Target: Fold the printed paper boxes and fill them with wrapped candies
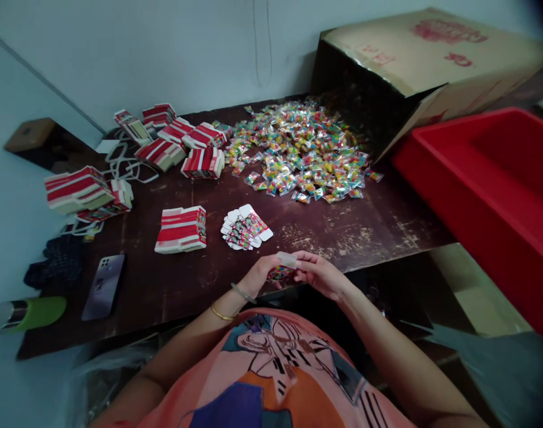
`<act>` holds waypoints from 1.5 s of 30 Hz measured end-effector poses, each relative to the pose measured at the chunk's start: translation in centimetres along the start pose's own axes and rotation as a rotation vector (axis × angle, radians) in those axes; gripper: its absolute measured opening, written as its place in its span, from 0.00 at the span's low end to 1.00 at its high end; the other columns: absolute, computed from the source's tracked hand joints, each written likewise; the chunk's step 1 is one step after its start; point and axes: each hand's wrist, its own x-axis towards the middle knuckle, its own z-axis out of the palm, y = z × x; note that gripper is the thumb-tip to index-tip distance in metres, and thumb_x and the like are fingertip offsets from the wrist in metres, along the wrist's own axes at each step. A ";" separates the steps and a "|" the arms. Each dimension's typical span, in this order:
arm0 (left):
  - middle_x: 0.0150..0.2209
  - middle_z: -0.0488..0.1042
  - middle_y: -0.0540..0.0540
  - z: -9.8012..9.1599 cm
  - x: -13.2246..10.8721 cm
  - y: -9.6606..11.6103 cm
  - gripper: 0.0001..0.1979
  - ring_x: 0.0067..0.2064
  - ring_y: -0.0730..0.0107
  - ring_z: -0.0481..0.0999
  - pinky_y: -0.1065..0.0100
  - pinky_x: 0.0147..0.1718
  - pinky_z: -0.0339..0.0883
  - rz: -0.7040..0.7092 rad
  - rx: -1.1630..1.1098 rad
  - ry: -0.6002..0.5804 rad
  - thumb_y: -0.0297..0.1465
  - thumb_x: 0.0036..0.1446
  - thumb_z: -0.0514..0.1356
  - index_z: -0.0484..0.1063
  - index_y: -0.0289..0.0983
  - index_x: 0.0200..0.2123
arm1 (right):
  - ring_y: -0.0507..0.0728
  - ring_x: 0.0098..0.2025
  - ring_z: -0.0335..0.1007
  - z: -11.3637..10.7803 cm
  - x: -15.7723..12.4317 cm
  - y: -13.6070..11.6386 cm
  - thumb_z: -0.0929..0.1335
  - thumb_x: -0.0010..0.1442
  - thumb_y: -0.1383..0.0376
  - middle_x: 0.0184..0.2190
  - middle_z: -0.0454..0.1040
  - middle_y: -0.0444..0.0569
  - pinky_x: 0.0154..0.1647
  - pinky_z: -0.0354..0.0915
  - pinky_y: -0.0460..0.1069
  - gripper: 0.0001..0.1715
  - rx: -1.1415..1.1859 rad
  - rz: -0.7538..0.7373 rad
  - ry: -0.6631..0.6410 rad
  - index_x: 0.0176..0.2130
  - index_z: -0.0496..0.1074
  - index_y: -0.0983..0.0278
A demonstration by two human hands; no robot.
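Fingers closed, the left hand (259, 274) and right hand (319, 276) hold a small printed carton (279, 273) between them, pale flap (287, 260) uppermost, at a dark table's (182, 279) near edge. Beyond lie fanned flat cartons (243, 228) and, farther back, heaped wrapped candies (302, 148).

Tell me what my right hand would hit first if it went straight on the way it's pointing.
Your right hand would first meet the small printed box it touches, then probably your left hand on the far side, though depth is hard to judge in this single view.
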 end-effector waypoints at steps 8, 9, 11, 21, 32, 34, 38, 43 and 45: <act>0.34 0.72 0.46 0.2 0.2 0.6 0.15 0.33 0.69 0.69 0.74 0.25 0.64 0.130 0.322 0.016 0.36 0.50 0.59 0.73 0.33 0.39 | 0.53 0.35 0.74 0.9 0.0 -1.0 0.69 0.57 0.64 0.38 0.75 0.49 0.36 0.70 0.49 0.11 -0.799 -0.418 0.046 0.41 0.77 0.61; 0.34 0.72 0.46 0.2 0.4 0.6 0.15 0.34 0.68 0.69 0.73 0.25 0.64 0.093 0.277 0.022 0.36 0.51 0.58 0.73 0.34 0.39 | 0.55 0.40 0.73 1.0 -0.1 -1.2 0.67 0.59 0.64 0.42 0.75 0.50 0.41 0.70 0.50 0.12 -0.947 -0.538 0.024 0.43 0.77 0.60; 0.33 0.72 0.46 0.1 0.6 0.6 0.16 0.33 0.67 0.70 0.72 0.24 0.65 -0.007 0.138 0.027 0.37 0.52 0.55 0.72 0.34 0.41 | 0.56 0.47 0.72 1.2 -0.2 -1.7 0.64 0.63 0.63 0.46 0.73 0.52 0.48 0.68 0.52 0.15 -1.120 -0.678 -0.035 0.47 0.76 0.58; 0.39 0.73 0.43 -0.3 -1.0 -0.5 0.20 0.36 0.67 0.73 0.69 0.30 0.69 -0.031 -0.246 -0.187 0.34 0.53 0.63 0.69 0.36 0.49 | 0.57 0.47 0.71 0.8 0.0 -0.5 0.65 0.63 0.60 0.45 0.75 0.51 0.48 0.68 0.53 0.16 -1.059 -0.733 0.061 0.49 0.75 0.56; 0.45 0.74 0.42 -2.4 0.2 0.5 0.15 0.45 0.63 0.72 0.63 0.46 0.65 0.324 0.485 0.251 0.35 0.55 0.60 0.74 0.37 0.45 | 0.64 0.47 0.72 -11.5 -11.6 -4.0 0.67 0.58 0.52 0.44 0.77 0.49 0.52 0.65 0.60 0.16 -1.154 -0.485 0.640 0.43 0.77 0.54; 0.39 0.75 0.43 -4.7 0.4 0.8 0.12 0.40 0.65 0.73 0.65 0.42 0.66 0.343 0.518 0.431 0.34 0.56 0.58 0.74 0.36 0.42 | 0.66 0.46 0.71 -12.9 -11.5 -4.1 0.67 0.56 0.49 0.41 0.77 0.50 0.51 0.64 0.62 0.17 -1.315 -0.519 0.692 0.39 0.78 0.54; 0.28 0.71 0.50 -6.9 0.4 0.5 0.10 0.27 0.73 0.69 0.73 0.27 0.62 0.237 0.444 0.450 0.35 0.54 0.57 0.72 0.35 0.37 | 0.62 0.50 0.68 -7.3 -2.7 -2.3 0.65 0.62 0.54 0.46 0.74 0.52 0.52 0.65 0.58 0.16 -1.435 -0.695 0.374 0.45 0.76 0.56; 0.23 0.67 0.52 -6.4 -0.4 -0.1 0.14 0.22 0.77 0.65 0.76 0.19 0.55 0.163 0.403 0.364 0.39 0.52 0.59 0.72 0.33 0.34 | 0.62 0.54 0.63 0.2 11.0 -2.2 0.64 0.64 0.59 0.53 0.71 0.54 0.52 0.61 0.58 0.20 -1.710 -0.869 -0.084 0.53 0.70 0.61; 0.24 0.69 0.50 -6.5 -1.0 -0.1 0.17 0.22 0.76 0.66 0.75 0.19 0.57 0.133 0.378 0.338 0.42 0.53 0.58 0.72 0.32 0.35 | 0.60 0.48 0.67 0.7 12.6 -2.7 0.61 0.66 0.61 0.47 0.75 0.54 0.48 0.62 0.56 0.16 -1.765 -0.888 -0.140 0.47 0.74 0.62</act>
